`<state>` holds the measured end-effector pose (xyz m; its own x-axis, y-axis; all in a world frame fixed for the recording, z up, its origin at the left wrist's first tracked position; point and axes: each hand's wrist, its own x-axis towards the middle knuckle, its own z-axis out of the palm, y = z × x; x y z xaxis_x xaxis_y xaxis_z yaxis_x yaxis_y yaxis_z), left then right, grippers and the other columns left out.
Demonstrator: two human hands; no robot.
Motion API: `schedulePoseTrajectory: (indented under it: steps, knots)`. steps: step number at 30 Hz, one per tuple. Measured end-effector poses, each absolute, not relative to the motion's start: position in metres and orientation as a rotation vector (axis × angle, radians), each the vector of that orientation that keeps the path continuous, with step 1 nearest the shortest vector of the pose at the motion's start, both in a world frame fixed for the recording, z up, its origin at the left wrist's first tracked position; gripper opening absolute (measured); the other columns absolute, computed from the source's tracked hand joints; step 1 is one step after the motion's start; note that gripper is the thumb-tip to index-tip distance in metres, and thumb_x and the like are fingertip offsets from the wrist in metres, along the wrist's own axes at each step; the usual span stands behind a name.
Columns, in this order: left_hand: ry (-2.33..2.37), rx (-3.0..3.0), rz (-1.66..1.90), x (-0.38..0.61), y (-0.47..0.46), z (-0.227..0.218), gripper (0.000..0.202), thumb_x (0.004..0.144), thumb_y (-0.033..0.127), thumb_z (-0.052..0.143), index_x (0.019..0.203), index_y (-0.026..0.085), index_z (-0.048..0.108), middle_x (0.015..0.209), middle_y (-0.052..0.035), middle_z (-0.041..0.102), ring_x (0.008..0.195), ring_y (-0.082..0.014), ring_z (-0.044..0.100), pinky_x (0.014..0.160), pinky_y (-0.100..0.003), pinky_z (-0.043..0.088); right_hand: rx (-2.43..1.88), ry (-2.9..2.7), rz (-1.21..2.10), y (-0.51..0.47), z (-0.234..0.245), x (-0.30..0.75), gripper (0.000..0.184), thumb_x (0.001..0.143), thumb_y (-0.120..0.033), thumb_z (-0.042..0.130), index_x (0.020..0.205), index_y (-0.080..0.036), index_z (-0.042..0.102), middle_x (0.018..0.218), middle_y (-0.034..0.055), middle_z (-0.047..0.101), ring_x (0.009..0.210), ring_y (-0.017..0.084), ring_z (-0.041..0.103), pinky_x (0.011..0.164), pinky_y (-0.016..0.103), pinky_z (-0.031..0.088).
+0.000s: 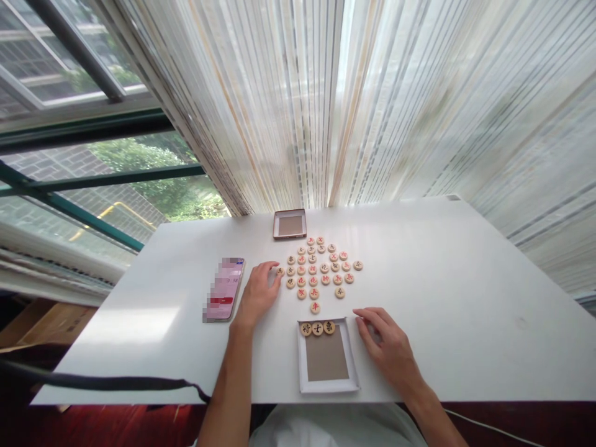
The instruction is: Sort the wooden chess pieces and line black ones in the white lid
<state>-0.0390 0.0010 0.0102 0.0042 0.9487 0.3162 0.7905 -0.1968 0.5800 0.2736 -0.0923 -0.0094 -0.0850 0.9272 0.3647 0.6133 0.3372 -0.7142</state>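
My left hand is at the left end of the spread of pieces, its thumb and index finger closed about a black-marked Chinese chess piece. Several other round wooden pieces, some marked red like the one nearest me and some black, lie flat in loose rows on the table. In front of me is a shallow white box. Three black-marked pieces stand in a row along its far edge. Just right of this box, my right hand rests on the table, fingers loosely bent and holding nothing.
A second shallow box part with a dark rim lies at the far side of the white table. Left of my left hand lies a phone with a lit screen. A striped curtain and a window border the table's far side.
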Motion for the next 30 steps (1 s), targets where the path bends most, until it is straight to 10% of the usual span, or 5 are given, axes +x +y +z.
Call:
schedulePoseTrajectory:
  steps: [30]
  knots:
    - [1.683,1.986,1.02,-0.03,-0.014,0.04,0.026,0.09,0.026,0.066,0.116,0.025,0.063,0.112,-0.0025,0.071,0.095,-0.0194,0.069,0.086,-0.035,0.057,-1.382,-1.712,0.645,-0.093,-0.004,0.275,0.017,0.1,-0.027,0.054,0.108,-0.024,0.069,0.104,0.0074,0.068,0.091,0.022,0.066,0.077,0.033,0.054]
